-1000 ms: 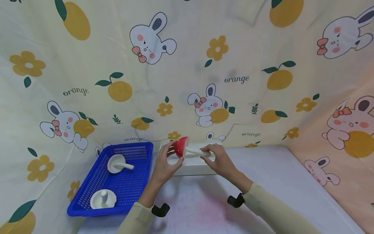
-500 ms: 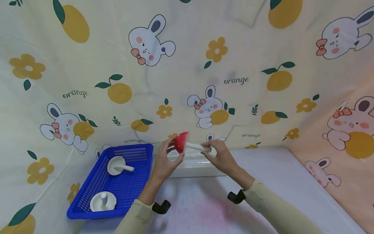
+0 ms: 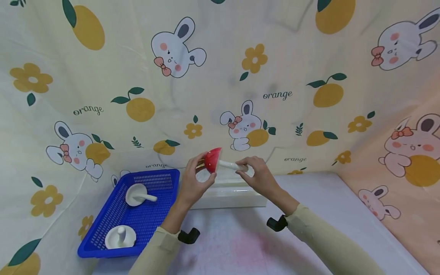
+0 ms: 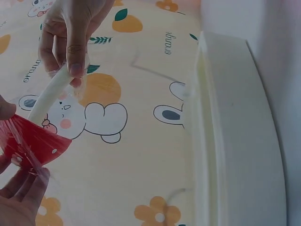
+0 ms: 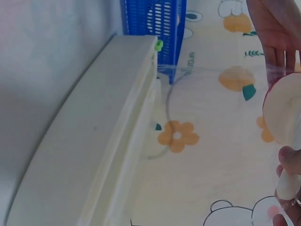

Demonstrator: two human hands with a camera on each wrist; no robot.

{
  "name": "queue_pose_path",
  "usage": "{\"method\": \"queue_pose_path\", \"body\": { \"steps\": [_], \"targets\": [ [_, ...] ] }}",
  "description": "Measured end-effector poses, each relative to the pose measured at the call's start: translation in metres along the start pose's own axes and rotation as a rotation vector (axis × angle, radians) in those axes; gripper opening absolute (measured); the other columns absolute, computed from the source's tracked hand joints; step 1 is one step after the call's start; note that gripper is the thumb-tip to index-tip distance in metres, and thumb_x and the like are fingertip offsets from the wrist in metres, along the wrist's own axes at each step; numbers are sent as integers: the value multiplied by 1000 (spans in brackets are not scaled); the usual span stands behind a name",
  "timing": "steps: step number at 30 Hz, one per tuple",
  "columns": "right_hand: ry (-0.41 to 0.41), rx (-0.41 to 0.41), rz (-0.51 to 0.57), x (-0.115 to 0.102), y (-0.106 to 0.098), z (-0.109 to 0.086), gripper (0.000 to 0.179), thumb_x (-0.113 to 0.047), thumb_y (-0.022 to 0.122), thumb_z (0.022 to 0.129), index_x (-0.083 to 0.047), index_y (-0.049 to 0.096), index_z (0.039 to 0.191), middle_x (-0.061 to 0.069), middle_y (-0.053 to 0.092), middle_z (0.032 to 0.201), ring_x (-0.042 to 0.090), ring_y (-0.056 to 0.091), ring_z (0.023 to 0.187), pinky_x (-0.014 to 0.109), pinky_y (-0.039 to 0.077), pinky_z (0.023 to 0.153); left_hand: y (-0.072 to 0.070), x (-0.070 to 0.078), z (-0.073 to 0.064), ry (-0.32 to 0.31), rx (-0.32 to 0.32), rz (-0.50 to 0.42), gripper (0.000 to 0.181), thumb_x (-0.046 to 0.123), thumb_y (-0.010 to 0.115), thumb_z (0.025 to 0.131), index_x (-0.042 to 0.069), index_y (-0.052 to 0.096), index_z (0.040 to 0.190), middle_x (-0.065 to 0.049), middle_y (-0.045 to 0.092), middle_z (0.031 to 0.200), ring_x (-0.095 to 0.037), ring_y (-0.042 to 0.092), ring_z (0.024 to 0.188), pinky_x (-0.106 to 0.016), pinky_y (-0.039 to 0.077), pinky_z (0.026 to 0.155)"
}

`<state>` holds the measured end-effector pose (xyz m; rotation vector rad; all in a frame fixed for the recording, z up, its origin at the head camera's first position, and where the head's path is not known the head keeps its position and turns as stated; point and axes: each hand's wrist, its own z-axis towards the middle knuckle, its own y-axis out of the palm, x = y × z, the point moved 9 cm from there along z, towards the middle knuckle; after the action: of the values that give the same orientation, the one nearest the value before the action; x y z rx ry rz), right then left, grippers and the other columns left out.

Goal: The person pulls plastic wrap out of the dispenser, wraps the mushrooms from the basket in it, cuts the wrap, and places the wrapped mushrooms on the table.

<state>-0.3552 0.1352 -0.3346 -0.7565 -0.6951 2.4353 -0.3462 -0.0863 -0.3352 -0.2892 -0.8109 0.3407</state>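
A mushroom figure (image 3: 213, 160), with a white-spotted red cap and a white stem, is held sideways above a long white box (image 3: 230, 198). My left hand (image 3: 193, 185) grips the cap, thumb below and fingers on its outer side. With thumb and fingertips, my right hand (image 3: 259, 177) pinches the stem's end. Clear plastic film (image 4: 29, 149) clings to the cap in the left wrist view, and some shows around the stem's end. In the right wrist view, a sheet of clear film (image 5: 221, 70) stretches between the box and the mushroom.
A blue plastic basket (image 3: 177, 179) stands left of the box. Inside lie two white mushroom-shaped pieces, one at the back (image 3: 136, 194) and one at the front (image 3: 120, 236), stems showing. A patterned cloth (image 3: 206, 95) hangs behind the white table (image 3: 237, 244).
Both hands have risen slightly with the mushroom, from just over the box to higher above it. The grips on cap and stem look the same.
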Motion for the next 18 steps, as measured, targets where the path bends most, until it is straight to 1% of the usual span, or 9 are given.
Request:
{"method": "queue_pose_path", "body": {
  "steps": [6,9,11,18],
  "targets": [
    [9,3,-5,3,-4,9,37,-8,88,90,-10,75,124,4,77,117,22,63,104,45,49,98,-1,3,7,8,4,-10,77,13,87,89,14,50,156,-10,57,150,-27,62,136,-45,56,108],
    [22,1,0,5,-4,12,37,-8,88,90,-10,75,125,5,77,119,23,63,105,46,49,99,-1,2,9,1,5,-6,76,15,87,90,15,50,156,-9,56,150,-25,62,136,-44,56,109],
    [21,3,3,5,-4,14,37,-8,88,90,-9,75,125,6,77,119,24,63,105,47,49,99,-1,1,11,0,8,-14,75,15,86,90,16,50,156,-9,56,150,-25,61,136,-45,56,109],
    [11,18,23,3,-8,20,37,-5,88,89,-8,75,124,7,77,119,26,63,107,49,48,101,-4,5,15,43,21,-33,74,14,85,91,15,50,156,-9,56,151,-25,60,138,-48,56,108]
  ]
}}
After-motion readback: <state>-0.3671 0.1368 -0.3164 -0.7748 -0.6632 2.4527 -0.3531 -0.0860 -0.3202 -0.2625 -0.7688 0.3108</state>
